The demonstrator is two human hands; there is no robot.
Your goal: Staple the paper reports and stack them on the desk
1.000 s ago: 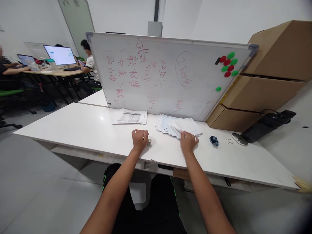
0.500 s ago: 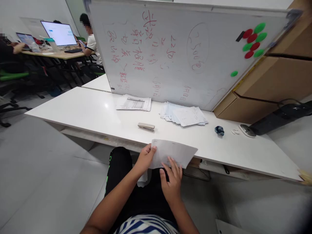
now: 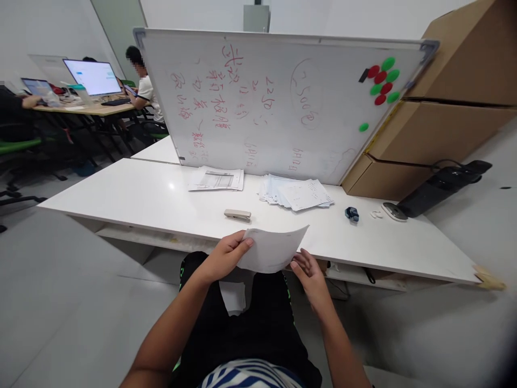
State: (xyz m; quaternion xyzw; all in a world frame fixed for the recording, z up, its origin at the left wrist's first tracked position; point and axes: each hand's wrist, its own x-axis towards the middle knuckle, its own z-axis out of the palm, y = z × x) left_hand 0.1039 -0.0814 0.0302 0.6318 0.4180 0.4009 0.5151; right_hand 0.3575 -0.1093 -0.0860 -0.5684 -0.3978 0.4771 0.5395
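Note:
My left hand (image 3: 230, 256) is closed on the left edge of a white sheaf of paper (image 3: 272, 250), thumb on top. The sheaf bows, its far right corner raised above the desk's front edge; faint staple marks show near its upper edge. At its lower right edge is my right hand (image 3: 310, 275), fingers apart and bent, the thumb tip close to the paper; whether it touches is hard to tell. A beige stapler (image 3: 237, 215) lies on the desk just beyond the sheaf.
On the white desk (image 3: 133, 199) lie a printed paper stack (image 3: 218, 179), a spread pile of sheets (image 3: 302, 194) and a small dark blue object (image 3: 351, 214). A whiteboard (image 3: 258, 108) stands behind, with cardboard boxes (image 3: 448, 129) at right. White paper (image 3: 233, 297) shows between my knees.
My right hand has slid off the face of the sheaf to its right edge. The sheaf is now more curved and tilted, still held by my left hand. The head view has shifted.

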